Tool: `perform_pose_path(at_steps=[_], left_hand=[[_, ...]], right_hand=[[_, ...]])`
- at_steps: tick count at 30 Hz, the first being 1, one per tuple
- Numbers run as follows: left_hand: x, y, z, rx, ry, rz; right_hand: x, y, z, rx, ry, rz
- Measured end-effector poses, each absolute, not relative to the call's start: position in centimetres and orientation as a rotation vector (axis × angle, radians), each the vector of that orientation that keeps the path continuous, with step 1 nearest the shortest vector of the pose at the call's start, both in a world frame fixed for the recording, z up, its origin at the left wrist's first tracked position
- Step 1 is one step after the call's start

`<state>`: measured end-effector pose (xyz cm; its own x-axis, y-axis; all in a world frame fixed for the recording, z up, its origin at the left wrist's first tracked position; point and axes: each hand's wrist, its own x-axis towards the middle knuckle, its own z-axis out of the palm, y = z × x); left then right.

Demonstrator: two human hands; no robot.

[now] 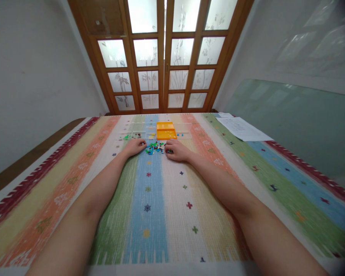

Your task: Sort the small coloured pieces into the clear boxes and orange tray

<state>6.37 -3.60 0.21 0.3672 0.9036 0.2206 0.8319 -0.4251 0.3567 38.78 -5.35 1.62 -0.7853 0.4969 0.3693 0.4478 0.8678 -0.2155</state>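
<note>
A loose pile of tiny green, blue and dark pieces (153,148) lies on the striped tablecloth. At the pile's left edge rests my left hand (134,146), its fingers curled together; whatever may be in them is too small to name. My right hand (177,150) is at the pile's right edge, fingers bent down among dark pieces, with the fingertips partly hidden. Just beyond the pile stands an open orange-yellow box (166,134) with a few small pale pieces in it. Left of the box, a clear tray (132,129) has green, dark and yellow pieces in separate groups.
Several blue pieces (180,135) lie right of the box, by another clear tray. Printed paper sheets (241,129) lie at the far right of the tablecloth (149,191). Behind the table are wooden doors with glass panes (149,80), and a greenish glass panel (293,119) leans at right.
</note>
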Motion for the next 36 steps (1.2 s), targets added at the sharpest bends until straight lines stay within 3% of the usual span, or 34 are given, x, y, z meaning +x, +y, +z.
perform_pose_path(at_steps=[11, 22, 36], left_hand=[[6.5, -3.9, 0.5, 2.440, 1.590, 0.555], [6.3, -3.7, 0.2, 2.428, 1.572, 0.573], [6.3, -3.7, 0.1, 2.410, 1.562, 0.580]], right_hand=[[39.0, -4.2, 1.0, -0.805, -2.395, 0.238], [38.7, -4.5, 0.8, -0.722, -2.514, 0.299], [43.9, 1.2, -1.4, -1.203, -1.594, 0.457]])
